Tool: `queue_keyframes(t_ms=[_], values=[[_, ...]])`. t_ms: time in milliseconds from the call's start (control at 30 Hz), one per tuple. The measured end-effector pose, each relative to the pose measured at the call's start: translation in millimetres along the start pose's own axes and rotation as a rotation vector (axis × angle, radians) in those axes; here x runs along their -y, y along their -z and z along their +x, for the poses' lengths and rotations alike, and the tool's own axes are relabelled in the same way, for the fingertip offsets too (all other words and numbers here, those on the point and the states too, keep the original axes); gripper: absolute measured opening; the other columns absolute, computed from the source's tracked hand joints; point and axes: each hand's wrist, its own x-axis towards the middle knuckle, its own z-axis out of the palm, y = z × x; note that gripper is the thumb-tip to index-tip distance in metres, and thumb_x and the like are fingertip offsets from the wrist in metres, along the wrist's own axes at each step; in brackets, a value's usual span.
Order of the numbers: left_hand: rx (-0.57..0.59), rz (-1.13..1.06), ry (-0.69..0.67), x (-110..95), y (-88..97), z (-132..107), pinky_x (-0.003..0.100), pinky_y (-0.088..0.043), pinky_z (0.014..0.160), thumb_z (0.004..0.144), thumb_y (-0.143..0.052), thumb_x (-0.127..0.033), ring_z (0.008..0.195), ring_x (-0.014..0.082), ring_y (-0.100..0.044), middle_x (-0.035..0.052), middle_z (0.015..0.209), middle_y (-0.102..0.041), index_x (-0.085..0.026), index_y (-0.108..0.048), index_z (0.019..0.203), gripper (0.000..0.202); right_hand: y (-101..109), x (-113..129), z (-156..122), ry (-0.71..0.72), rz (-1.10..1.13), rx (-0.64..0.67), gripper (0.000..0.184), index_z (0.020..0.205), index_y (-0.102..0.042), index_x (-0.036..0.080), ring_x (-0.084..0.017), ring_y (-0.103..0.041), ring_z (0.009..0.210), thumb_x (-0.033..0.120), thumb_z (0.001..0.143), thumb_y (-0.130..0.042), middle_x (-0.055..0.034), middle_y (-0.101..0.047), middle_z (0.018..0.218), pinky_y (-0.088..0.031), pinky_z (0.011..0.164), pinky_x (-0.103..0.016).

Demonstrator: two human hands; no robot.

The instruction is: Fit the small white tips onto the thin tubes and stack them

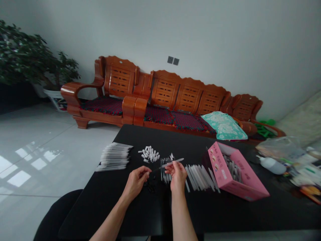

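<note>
My right hand [177, 174] is closed on a whitish pen barrel [166, 164], held slanted above the table. My left hand [136, 180] pinches the end of a thin dark rod, which looks like a pen refill [155, 169] and runs toward the barrel's left end; whether it sits inside the barrel I cannot tell. Under my hands lie a bunch of thin refills [165, 176] and small black parts [149, 187]. Beyond them is a heap of short white caps [150, 154]. Pale barrels [198, 177] lie in a row to the right of my right hand.
A stack of pens [114, 156] lies at the black table's [140, 134] left side. On the right stand a pink box [240, 187] with grey-white pieces inside, a white bottle [272, 165] and plastic bags [281, 147]. Behind the table runs a wooden sofa [163, 87] with a turquoise pillow [224, 125].
</note>
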Motion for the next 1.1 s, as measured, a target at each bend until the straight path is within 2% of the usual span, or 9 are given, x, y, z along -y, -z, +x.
queue_keyframes(t_ms=[267, 333, 400, 500, 667, 800, 967, 1033, 1100], values=[[-0.039, 0.026, -0.042, 7, -8.2, 2, 0.023, -0.045, 0.059, 0.084, -0.050, -0.043, 0.063, 0.0149, -0.059, 0.0017, 0.070, -0.063, -0.017, -0.066, 0.093, 0.031, -12, -16, -18, -0.074, -0.040, 0.091, 0.033, 0.077, -0.057, 0.014, -0.017, -0.065, 0.047, 0.043, 0.070, -0.073, -0.0025, -0.067, 0.058, -0.051, 0.039, -0.023], [-0.105, -0.009, -0.052, 8, -13.5, 3, 0.026, -0.049, 0.068, 0.086, -0.046, -0.046, 0.075, 0.0177, -0.063, 0.0042, 0.082, -0.067, -0.018, -0.063, 0.103, 0.037, -17, -22, -27, -0.118, -0.056, 0.117, 0.033, 0.076, -0.057, 0.015, -0.017, -0.065, 0.046, 0.043, 0.069, -0.073, -0.0020, -0.066, 0.057, -0.050, 0.038, -0.023], [-0.184, -0.068, -0.059, 9, -19.4, 5, 0.030, -0.049, 0.081, 0.089, -0.041, -0.049, 0.094, 0.0204, -0.064, 0.0078, 0.102, -0.067, -0.018, -0.058, 0.116, 0.044, -23, -28, -36, -0.154, -0.071, 0.140, 0.031, 0.075, -0.057, 0.015, -0.017, -0.064, 0.045, 0.041, 0.068, -0.073, -0.0012, -0.066, 0.057, -0.049, 0.037, -0.022], [-0.265, -0.124, -0.052, 8, -27.1, 8, 0.033, -0.046, 0.093, 0.092, -0.034, -0.049, 0.115, 0.0217, -0.056, 0.0105, 0.128, -0.057, -0.020, -0.049, 0.129, 0.049, -31, -35, -48, -0.223, -0.052, 0.177, 0.026, 0.075, -0.057, 0.017, -0.016, -0.063, 0.043, 0.037, 0.068, -0.072, 0.0009, -0.065, 0.055, -0.048, 0.036, -0.022], [-0.312, -0.108, -0.061, 2, -30.5, 6, 0.036, -0.041, 0.101, 0.095, -0.028, -0.048, 0.128, 0.0219, -0.045, 0.0080, 0.141, -0.047, -0.023, -0.045, 0.135, 0.050, -35, -39, -55, -0.266, 0.013, 0.175, 0.022, 0.075, -0.056, 0.017, -0.016, -0.063, 0.043, 0.032, 0.069, -0.071, 0.0020, -0.064, 0.054, -0.049, 0.037, -0.021], [-0.330, -0.119, -0.084, 7, -18.5, 8, 0.035, -0.041, 0.101, 0.096, -0.025, -0.046, 0.129, 0.0208, -0.043, 0.0074, 0.141, -0.047, -0.023, -0.044, 0.135, 0.049, -15, -32, -43, -0.288, 0.076, 0.164, 0.021, 0.074, -0.057, 0.015, -0.017, -0.066, 0.049, 0.031, 0.069, -0.071, -0.0018, -0.068, 0.058, -0.052, 0.040, -0.023], [-0.472, 0.026, -0.075, 36, 5.7, 24, 0.034, -0.044, 0.097, 0.094, -0.036, -0.040, 0.117, 0.0202, -0.053, 0.0093, 0.129, -0.056, -0.020, -0.051, 0.127, 0.042, 35, -21, -16, -0.286, 0.193, 0.077, 0.018, 0.073, -0.061, 0.014, -0.016, -0.066, 0.050, 0.024, 0.066, -0.074, -0.0035, -0.070, 0.060, -0.055, 0.045, -0.024], [-0.455, 0.115, -0.077, 47, 10.1, 33, 0.033, -0.047, 0.091, 0.090, -0.044, -0.035, 0.106, 0.0197, -0.058, 0.0095, 0.119, -0.060, -0.018, -0.055, 0.120, 0.036, 52, -19, -9, -0.271, 0.219, 0.034, 0.017, 0.073, -0.062, 0.014, -0.016, -0.067, 0.050, 0.023, 0.065, -0.074, -0.0032, -0.071, 0.060, -0.055, 0.045, -0.023], [-0.390, 0.194, -0.105, 51, 10.7, 40, 0.030, -0.049, 0.084, 0.086, -0.049, -0.028, 0.095, 0.0179, -0.061, 0.0082, 0.110, -0.063, -0.017, -0.059, 0.113, 0.031, 62, -20, -6, -0.252, 0.238, 0.019, 0.016, 0.073, -0.063, 0.015, -0.016, -0.067, 0.050, 0.023, 0.065, -0.074, -0.0033, -0.072, 0.061, -0.056, 0.046, -0.024]])
